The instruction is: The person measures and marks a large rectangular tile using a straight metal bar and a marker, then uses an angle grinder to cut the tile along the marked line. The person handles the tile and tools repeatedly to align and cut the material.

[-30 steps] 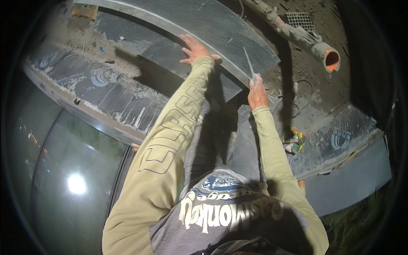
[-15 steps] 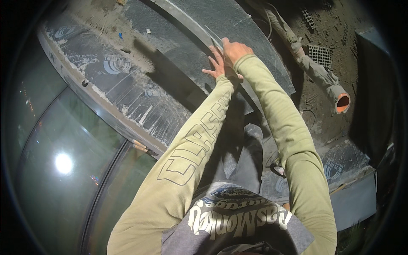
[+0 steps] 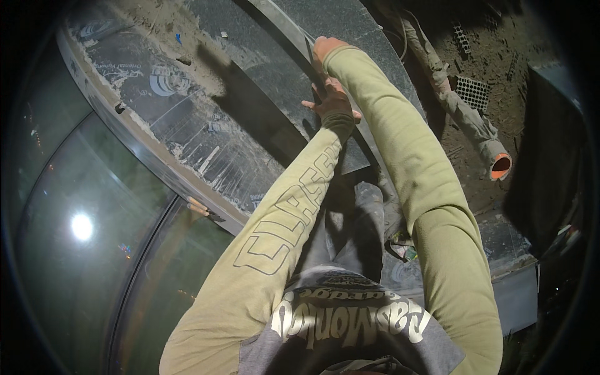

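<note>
A long, narrow, pale strip runs in a gentle curve over a dark speckled sheet. My left hand rests on the strip, fingers spread, partly in shadow. Just beyond it, my right hand is closed low at the strip's edge. A thin light sliver shows by its fingertips, but what it grips is mostly hidden by the hand itself.
On the left, a dusty black membrane with white scrapes borders a curved glass pane. To the right, a wrapped pipe with an orange open end lies on dirt near a perforated block. A blue scrap lies at upper left.
My right hand has slid away from me along the strip, farther from the left one. My left hand stays near its place, now darker in shadow.
</note>
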Tool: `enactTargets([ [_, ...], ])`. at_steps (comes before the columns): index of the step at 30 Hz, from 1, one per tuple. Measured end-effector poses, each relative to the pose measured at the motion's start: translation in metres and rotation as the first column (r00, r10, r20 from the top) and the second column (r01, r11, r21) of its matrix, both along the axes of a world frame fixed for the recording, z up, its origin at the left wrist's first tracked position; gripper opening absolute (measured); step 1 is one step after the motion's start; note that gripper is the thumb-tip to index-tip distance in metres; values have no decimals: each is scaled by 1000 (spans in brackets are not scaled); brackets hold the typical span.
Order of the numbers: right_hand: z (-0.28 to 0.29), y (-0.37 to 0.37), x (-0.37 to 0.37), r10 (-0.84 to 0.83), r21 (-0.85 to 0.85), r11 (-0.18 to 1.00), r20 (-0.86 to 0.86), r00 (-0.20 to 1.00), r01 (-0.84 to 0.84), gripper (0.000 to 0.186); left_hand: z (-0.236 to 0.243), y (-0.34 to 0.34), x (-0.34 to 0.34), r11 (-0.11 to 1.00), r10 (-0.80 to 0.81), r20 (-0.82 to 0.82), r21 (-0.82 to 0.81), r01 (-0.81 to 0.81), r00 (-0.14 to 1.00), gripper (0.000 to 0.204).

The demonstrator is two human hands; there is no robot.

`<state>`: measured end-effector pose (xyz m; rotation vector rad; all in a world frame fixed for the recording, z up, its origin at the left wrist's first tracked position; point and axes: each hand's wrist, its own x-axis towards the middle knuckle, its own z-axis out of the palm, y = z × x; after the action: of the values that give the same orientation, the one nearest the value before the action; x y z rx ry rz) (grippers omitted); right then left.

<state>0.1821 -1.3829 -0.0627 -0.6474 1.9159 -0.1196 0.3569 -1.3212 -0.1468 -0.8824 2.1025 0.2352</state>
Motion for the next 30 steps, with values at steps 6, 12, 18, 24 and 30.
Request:
enactTargets([
  [6, -9, 24, 10, 144, 56, 988, 31, 989, -146, 37, 14, 4, -6, 999, -30, -2, 16, 30, 1000, 111],
  [12, -1, 97, 40, -12, 147, 989, 179, 984, -14, 45, 21, -1, -11, 998, 37, -181, -41, -46, 983, 148],
  [18, 21, 199, 85, -100, 260, 965, 210, 972, 43, 38, 49, 5, -35, 997, 77, -116, 25, -75, 990, 151],
  [24, 26, 269, 124, -67, 351, 936, 236, 970, -21, 33, 49, 4, -32, 997, 81, -98, 29, -78, 992, 154],
  [30, 41, 196, 73, 44, 108, 993, 70, 997, -52, 31, 45, -4, -30, 996, 83, -55, -29, -85, 995, 155],
])
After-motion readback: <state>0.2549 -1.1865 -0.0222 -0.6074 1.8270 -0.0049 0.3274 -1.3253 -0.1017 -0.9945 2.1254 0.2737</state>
